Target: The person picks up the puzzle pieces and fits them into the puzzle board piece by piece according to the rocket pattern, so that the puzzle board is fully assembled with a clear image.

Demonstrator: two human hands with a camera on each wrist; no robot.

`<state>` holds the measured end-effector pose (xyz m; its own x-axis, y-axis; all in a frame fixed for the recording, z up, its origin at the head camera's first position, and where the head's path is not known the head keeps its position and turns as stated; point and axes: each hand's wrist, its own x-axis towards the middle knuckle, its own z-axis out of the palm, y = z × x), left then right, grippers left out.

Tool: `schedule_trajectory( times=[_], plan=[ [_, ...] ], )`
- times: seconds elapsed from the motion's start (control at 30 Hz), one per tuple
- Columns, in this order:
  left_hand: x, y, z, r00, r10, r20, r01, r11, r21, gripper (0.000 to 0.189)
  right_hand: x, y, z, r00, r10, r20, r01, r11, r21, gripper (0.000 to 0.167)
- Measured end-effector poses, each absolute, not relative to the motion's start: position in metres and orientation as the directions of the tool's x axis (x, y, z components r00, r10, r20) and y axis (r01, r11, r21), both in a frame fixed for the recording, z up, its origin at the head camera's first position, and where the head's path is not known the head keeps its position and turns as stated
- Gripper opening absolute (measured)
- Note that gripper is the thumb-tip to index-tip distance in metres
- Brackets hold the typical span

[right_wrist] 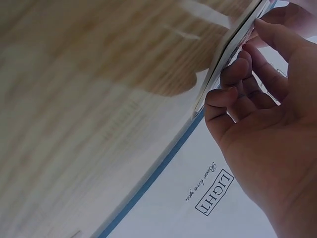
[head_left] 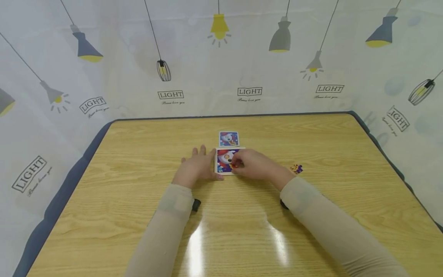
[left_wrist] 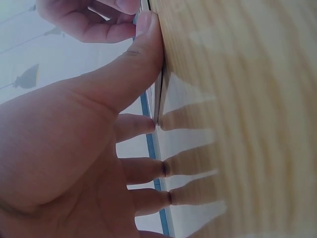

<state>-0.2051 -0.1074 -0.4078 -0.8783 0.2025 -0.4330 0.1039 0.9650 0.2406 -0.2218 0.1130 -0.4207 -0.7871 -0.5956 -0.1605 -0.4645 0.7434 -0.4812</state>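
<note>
A white-rimmed jigsaw puzzle [head_left: 229,173] lies flat on the table in the head view, showing a white cartoon figure on purple. My left hand [head_left: 199,166] lies at its left side with fingers spread, the thumb touching the near-left edge. Over the right half of the puzzle, my right hand [head_left: 252,163] has its fingers curled and thumb and fingertips together, pinching what looks like a puzzle piece, mostly hidden by the fingers. The right wrist view shows these fingertips low over the puzzle's rim. A square picture card [head_left: 229,139] with a similar image lies just behind the puzzle.
Loose purple and yellow puzzle pieces [head_left: 297,168] lie on the wooden table [head_left: 138,215], beyond the right wrist. A pale curtain [head_left: 194,104] printed with lamps hangs behind the table's dark-edged far side and along both sides.
</note>
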Motion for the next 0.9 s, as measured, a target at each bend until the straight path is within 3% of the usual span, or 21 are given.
schedule_trajectory(
  times=[0.5,0.9],
  plan=[
    [-0.206,-0.109,-0.409,-0.878,0.21,-0.43,0.113,0.964,0.24,0.113,-0.22,0.112,-0.423,-0.781,-0.606,-0.148,-0.487,0.741,-0.462,0.023],
    [-0.206,-0.109,-0.41,-0.884,0.204,-0.421,0.108,0.965,0.239,0.113,-0.202,0.121,-0.419,-0.769,-0.632,-0.093,-0.581,0.752,-0.309,0.027]
  ],
)
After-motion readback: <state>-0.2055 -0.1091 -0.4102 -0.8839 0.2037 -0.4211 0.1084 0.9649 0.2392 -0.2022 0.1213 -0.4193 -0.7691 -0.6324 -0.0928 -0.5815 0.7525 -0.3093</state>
